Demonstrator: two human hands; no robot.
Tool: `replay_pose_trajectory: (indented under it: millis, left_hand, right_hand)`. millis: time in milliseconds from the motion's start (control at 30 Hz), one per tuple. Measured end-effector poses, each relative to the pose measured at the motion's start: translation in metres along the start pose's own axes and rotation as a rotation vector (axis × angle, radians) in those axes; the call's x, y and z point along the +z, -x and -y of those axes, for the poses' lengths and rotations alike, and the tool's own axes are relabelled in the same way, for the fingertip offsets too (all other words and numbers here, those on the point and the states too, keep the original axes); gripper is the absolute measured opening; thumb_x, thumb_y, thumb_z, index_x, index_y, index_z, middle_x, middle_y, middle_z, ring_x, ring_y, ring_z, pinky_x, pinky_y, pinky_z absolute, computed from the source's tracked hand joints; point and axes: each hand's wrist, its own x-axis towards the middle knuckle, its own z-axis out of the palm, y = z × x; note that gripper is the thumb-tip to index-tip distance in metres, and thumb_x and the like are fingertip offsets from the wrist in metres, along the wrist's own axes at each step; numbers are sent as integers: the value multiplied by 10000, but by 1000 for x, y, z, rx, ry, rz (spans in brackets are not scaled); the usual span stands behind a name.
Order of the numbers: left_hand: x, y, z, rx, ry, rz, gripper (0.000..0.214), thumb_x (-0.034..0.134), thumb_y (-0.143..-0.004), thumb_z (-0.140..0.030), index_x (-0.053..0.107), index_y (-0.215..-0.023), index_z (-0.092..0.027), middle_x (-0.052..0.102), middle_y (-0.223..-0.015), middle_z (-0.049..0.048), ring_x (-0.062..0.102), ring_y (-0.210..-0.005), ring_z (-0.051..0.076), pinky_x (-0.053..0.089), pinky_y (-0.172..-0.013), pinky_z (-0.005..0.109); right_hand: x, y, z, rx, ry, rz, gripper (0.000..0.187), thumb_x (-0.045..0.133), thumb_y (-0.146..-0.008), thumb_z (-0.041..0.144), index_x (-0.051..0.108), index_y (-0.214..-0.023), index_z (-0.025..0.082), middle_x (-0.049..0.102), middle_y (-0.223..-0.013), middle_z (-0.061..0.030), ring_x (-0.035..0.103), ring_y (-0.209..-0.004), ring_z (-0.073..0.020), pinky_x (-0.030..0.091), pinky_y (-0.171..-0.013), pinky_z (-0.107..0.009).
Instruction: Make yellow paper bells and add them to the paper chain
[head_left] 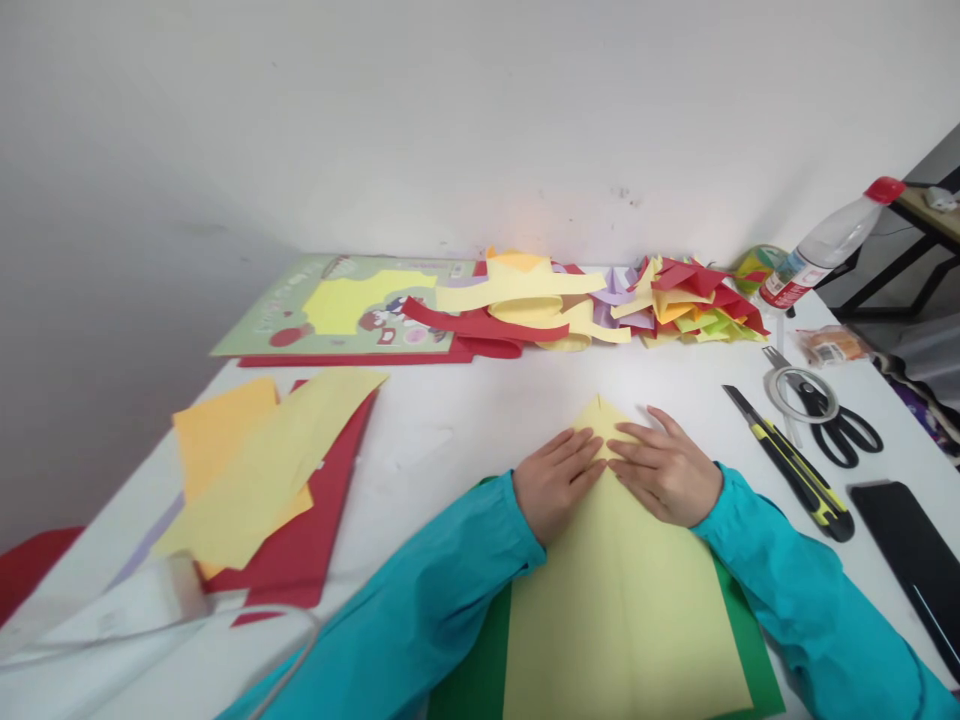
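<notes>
A pale yellow sheet of paper (622, 610) lies before me with its far corners folded in to a point. It rests over a green sheet or mat (480, 660) whose edges show on both sides. My left hand (559, 480) lies on the left side of the folded tip, fingers stretched out and flat. On the right side of the tip rests my right hand (664, 468), fingers spread on the paper and thumb raised. The fingertips of both hands nearly meet at the centre crease.
On the right lie a utility knife (791, 465), scissors (836, 425), a tape roll (802, 393) and a black phone (911, 560). A plastic bottle (832, 240) stands behind. Folded paper pieces (697, 300) and a printed pad (292, 300) line the wall. Coloured scraps (270, 480) and a cable (300, 650) are left.
</notes>
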Motion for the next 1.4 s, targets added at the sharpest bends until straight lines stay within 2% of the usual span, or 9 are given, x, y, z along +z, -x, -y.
replay_pose_trajectory:
  millis: [167, 367, 567, 700, 1400]
  left_hand:
    - [0, 0, 2, 31, -14, -3, 276, 366, -896, -134, 588, -1056, -93, 642, -1134, 155, 440, -1251, 250, 453, -970, 444]
    - [-3, 0, 0, 4, -6, 39, 303, 364, -879, -138, 581, -1088, -104, 624, -1173, 145, 436, -1252, 254, 439, -977, 456]
    - [-15, -2, -7, -98, 52, 179, 363, 418, -818, -127, 558, -1152, -102, 570, -1256, 143, 335, -1314, 292, 352, -1035, 510]
    - [-19, -2, -7, -115, 77, 230, 381, 408, -828, -135, 539, -1185, -114, 545, -1291, 133, 343, -1311, 283, 341, -1045, 501]
    - [-24, -7, -6, -130, 127, 220, 378, 410, -823, -155, 543, -1174, -110, 565, -1271, 129, 409, -1266, 275, 349, -1034, 479]
  right_hand:
    - [0, 0, 0, -2, 10, 11, 170, 534, -855, 185, 681, -939, 178, 706, -1022, -58, 574, -1083, -255, 327, -1004, -551]
    - [-1, 0, 0, -11, 17, 13, 180, 528, -858, 181, 676, -961, 189, 702, -1033, -58, 562, -1104, -248, 319, -1013, -543]
    - [-1, -1, 0, -14, 13, 1, 174, 532, -856, 183, 677, -951, 187, 706, -1019, -56, 570, -1090, -251, 319, -1011, -545]
    - [-1, -1, 0, -20, 18, 0, 168, 536, -853, 177, 677, -944, 178, 707, -1013, -62, 572, -1089, -255, 324, -1006, -548]
    - [-1, -1, 1, -5, 11, 13, 168, 532, -853, 178, 677, -936, 184, 703, -1031, -53, 568, -1094, -259, 327, -1004, -554]
